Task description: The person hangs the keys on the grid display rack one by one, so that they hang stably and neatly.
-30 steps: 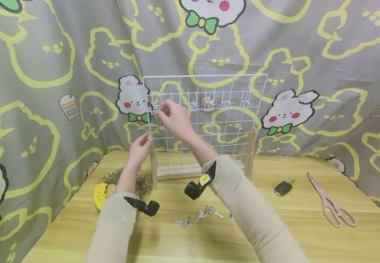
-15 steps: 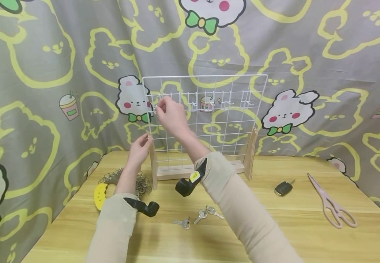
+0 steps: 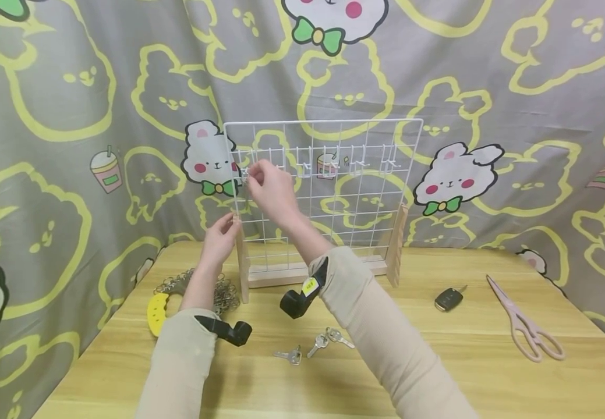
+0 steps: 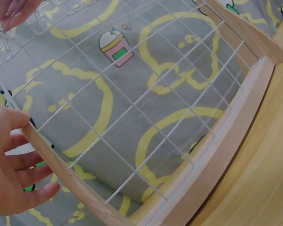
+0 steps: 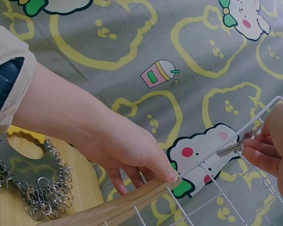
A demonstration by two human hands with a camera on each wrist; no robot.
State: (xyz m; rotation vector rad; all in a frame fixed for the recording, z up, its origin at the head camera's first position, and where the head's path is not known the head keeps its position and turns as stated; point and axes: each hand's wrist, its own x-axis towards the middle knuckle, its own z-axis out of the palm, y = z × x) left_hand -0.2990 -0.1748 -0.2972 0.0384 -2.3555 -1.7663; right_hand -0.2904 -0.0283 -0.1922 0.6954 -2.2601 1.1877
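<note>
A white wire grid rack (image 3: 310, 201) with wooden posts stands upright on the table, several white hooks (image 3: 357, 166) hanging along its upper part. My left hand (image 3: 220, 238) holds the top of the left wooden post (image 4: 61, 169), thumb on its end and the other fingers behind it. High at the grid's left side, my right hand (image 3: 273, 189) pinches a metal key (image 5: 230, 149) between thumb and fingers, beside the leftmost hooks. The fingers hide part of the key, and whether it touches a hook I cannot tell.
Several loose keys (image 3: 319, 344) lie on the table (image 3: 386, 396) in front of the rack. To the right are a black car key (image 3: 449, 299) and pink scissors (image 3: 524, 326). A yellow-and-dark holder (image 3: 156, 314) with small metal rings lies left. A patterned curtain (image 3: 459, 58) hangs behind.
My right hand has shifted slightly left and stays by the leftmost hooks, its forearm swinging left too. My left hand keeps its place on the post. The head view has turned slightly.
</note>
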